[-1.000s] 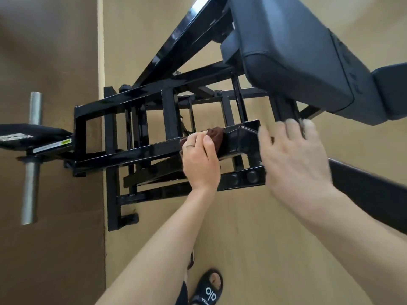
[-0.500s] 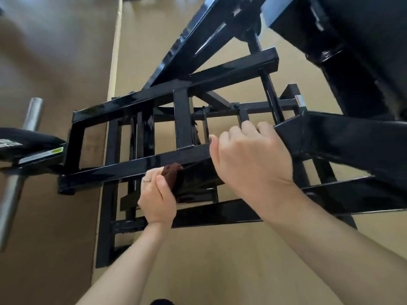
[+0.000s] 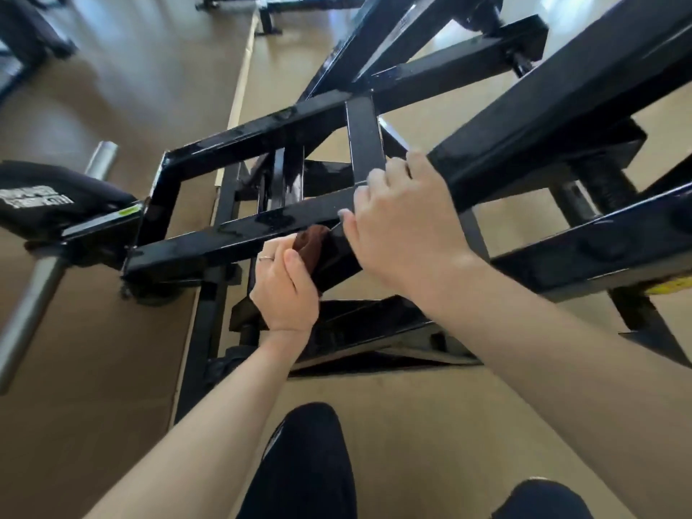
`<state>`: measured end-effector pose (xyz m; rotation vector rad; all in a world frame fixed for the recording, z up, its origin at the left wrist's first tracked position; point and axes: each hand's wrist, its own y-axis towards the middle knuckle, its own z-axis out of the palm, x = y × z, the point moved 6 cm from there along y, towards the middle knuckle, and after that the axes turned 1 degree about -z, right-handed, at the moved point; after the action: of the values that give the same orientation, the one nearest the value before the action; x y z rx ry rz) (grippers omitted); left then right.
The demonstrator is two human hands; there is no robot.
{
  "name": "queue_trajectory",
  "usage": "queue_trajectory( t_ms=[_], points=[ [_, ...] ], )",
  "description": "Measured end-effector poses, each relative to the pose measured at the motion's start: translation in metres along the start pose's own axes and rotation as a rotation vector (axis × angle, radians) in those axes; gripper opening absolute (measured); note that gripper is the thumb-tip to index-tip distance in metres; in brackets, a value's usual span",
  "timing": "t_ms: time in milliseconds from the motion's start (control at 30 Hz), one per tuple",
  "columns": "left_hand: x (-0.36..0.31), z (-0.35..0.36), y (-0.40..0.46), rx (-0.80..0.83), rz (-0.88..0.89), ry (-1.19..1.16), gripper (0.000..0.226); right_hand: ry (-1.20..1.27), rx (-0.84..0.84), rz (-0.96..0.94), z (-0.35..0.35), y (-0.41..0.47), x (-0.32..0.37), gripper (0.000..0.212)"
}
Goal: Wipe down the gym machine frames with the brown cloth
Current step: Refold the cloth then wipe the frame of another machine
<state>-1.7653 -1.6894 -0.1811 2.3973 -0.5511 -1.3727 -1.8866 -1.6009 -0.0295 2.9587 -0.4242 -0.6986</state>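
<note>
Black glossy steel tubing of the gym machine frame (image 3: 284,125) is filling the middle and right of the view, its bars crossing at several angles above a tan floor (image 3: 430,425). Left hand (image 3: 286,290) is gripping the brown cloth (image 3: 310,243), fingers and thumb curled round the bunched fabric, and is holding it against a lower slanted bar (image 3: 337,264) just under the near cross bar (image 3: 243,234) of the frame; a ring (image 3: 266,258) is showing on one finger. Brown cloth is sitting mostly hidden in the hand, only its upper fold showing, touching the black metal. Right hand (image 3: 404,226) is lying just right of the cloth, fingers curled over the end of a thick diagonal beam (image 3: 561,103) where it meets the cross bar; whether the thumb is closing underneath cannot be told. Hands are near each other but not touching. At far left a black pad (image 3: 56,196) with white lettering, too blurred to read, is sitting above a grey metal peg (image 3: 30,305) projecting toward the near left. A yellow label (image 3: 670,284) is showing at the right edge on a lower beam. Dark-trousered knees (image 3: 307,466) are occupying the near edge. More dark equipment (image 3: 269,13) is standing on the far floor.
</note>
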Motion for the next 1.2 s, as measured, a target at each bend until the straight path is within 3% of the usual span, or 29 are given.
queue_trajectory(
  t_ms=[200,333,533,600,733,867,967,1067,1200],
  points=[
    [0.086,-0.003,-0.015,0.022,-0.126,0.029,0.034,-0.057,-0.275,0.076,0.021,0.01,0.011,0.056],
    [0.127,-0.015,-0.026,0.064,-0.322,0.097,0.055,-0.048,-0.356,0.088,0.022,0.009,0.012,0.054],
    [0.126,-0.017,-0.017,0.152,-0.476,0.063,0.047,-0.063,-0.481,0.107,0.016,0.007,0.015,0.046],
    [0.099,-0.018,-0.02,0.123,-0.445,-0.021,0.043,-0.057,-0.495,0.119,0.016,0.006,0.013,0.047],
    [0.032,-0.013,-0.029,0.086,-0.168,-0.091,0.034,-0.045,-0.434,0.129,0.019,0.007,0.013,0.055],
    [0.042,-0.014,-0.025,0.142,-0.067,-0.064,0.038,-0.075,-0.419,0.139,0.016,0.005,0.015,0.055],
    [0.091,-0.022,-0.019,0.189,-0.26,0.003,0.039,-0.101,-0.356,0.144,0.018,0.006,0.016,0.058],
    [0.139,-0.026,-0.005,0.338,-0.512,0.127,0.041,-0.11,-0.353,0.155,0.017,0.006,0.017,0.058],
    [0.143,-0.021,0.004,0.439,-0.614,0.201,0.038,-0.115,-0.392,0.14,0.015,0.005,0.017,0.055]
  ],
)
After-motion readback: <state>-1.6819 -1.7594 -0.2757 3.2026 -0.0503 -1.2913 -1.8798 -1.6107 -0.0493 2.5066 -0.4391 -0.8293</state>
